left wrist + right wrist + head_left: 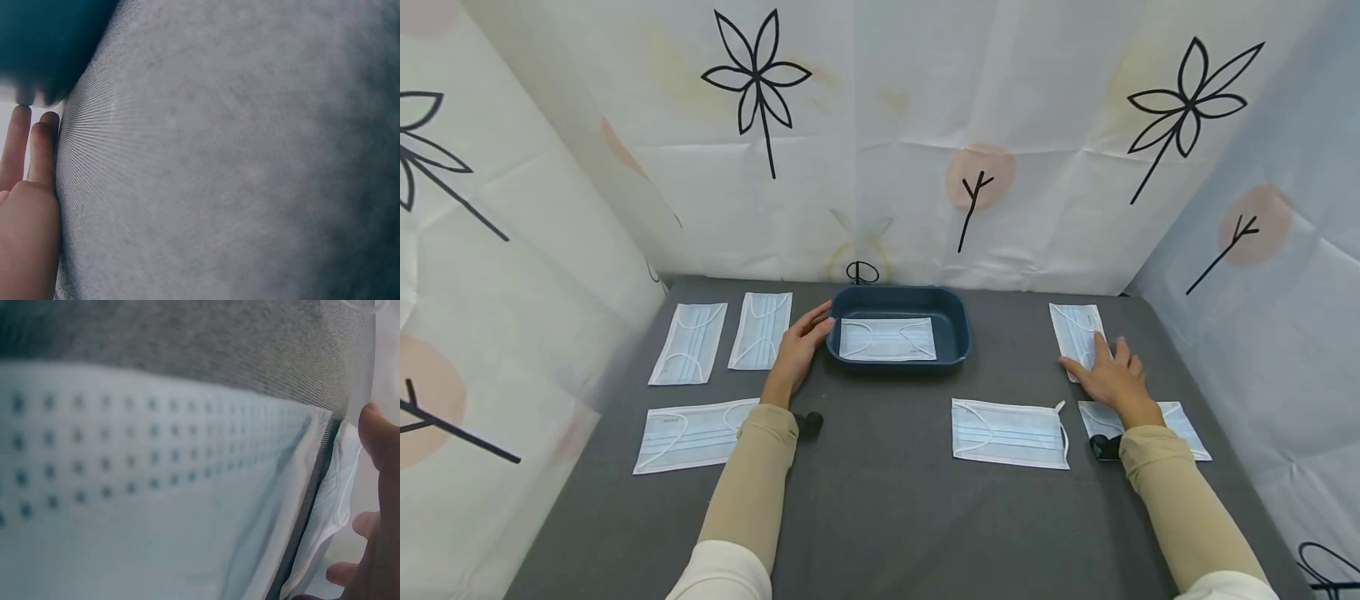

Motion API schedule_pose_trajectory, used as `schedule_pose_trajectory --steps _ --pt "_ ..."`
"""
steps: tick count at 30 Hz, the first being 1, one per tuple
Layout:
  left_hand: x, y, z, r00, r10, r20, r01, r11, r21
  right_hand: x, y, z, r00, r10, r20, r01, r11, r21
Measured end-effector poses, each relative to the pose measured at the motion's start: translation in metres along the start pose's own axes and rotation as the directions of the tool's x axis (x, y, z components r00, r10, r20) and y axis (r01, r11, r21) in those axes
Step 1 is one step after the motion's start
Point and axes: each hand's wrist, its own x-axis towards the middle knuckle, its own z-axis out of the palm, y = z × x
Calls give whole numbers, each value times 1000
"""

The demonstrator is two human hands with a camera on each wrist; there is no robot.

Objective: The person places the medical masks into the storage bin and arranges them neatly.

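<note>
My left hand (pixel 799 348) touches the left end of a dark blue tray (pixel 895 367), its fingers fairly straight along the wall. In the left wrist view, fingertips meet the blue tray (pixel 50 50). One light blue face mask (pixel 887 340) lies inside the tray. At the right, my right hand (pixel 1116 379) is over another face mask (pixel 1077 327), fingers spread and thumb at its lower left. In the right wrist view that mask (pixel 334 487) lies just beyond the fingers; whether they pinch it cannot be made out. A further mask (pixel 1183 429) lies partly under the right wrist.
Left of the tray lie two upright masks, an outer mask (pixel 688 343) and an inner mask (pixel 760 331), with a sideways mask (pixel 696 435) nearer. Another mask (pixel 1009 433) lies right of centre. Printed cloth walls (pixel 895 225) border the grey table (pixel 887 517).
</note>
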Motion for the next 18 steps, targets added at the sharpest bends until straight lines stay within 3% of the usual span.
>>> schedule_pose_trajectory --steps 6,18 --pt "4 -4 0 1000 -11 4 11 999 -34 2 5 1 1000 27 4 -27 1000 7" --pt "-1 -1 2 1000 18 -21 -17 999 38 4 2 -3 996 47 -80 -49 999 -22"
